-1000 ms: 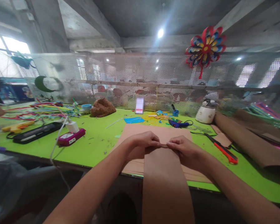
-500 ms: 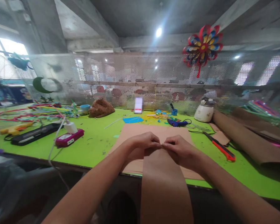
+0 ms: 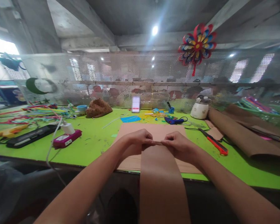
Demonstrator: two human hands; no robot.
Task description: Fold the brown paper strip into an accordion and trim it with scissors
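Left hand (image 3: pixel 142 137) and right hand (image 3: pixel 177 141) pinch a brown paper strip (image 3: pixel 162 177), with a red cutter (image 3: pixel 217 145) to their right.

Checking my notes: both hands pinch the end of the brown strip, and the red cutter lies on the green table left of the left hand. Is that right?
The side is wrong: in the head view, the red cutter lies on the green table, right of the right hand. The rest is right.
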